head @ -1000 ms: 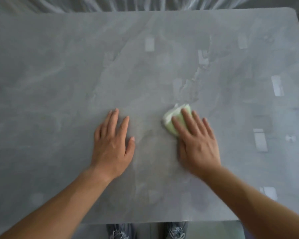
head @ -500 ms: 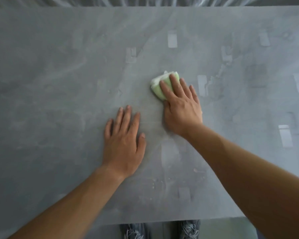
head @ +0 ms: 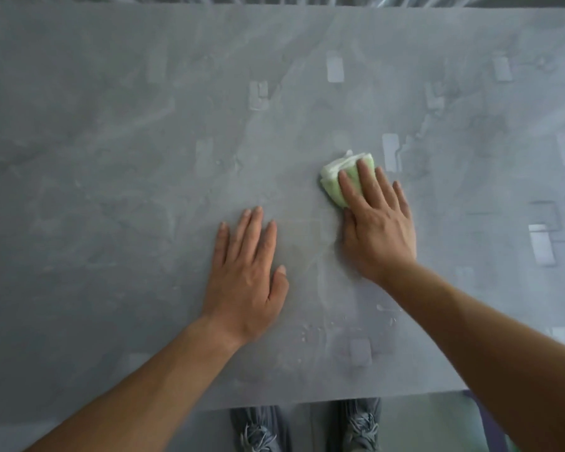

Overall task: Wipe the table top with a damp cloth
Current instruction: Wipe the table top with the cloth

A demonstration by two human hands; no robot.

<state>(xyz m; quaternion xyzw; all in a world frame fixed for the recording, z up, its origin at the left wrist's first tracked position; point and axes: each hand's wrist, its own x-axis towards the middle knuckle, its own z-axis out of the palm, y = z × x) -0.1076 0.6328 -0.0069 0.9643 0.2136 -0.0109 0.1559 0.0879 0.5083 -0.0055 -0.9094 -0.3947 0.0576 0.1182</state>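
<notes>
Both grips wide: right hand presses the green cloth on the bench mid-wipe, left hand braces; next, likely sweep unwiped surface.

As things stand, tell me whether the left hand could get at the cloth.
Probably yes. The left hand lies flat on the table, and only bare table top separates it from the cloth ahead to its right. The right hand presses on the cloth, though, leaving just its left part free.
</notes>
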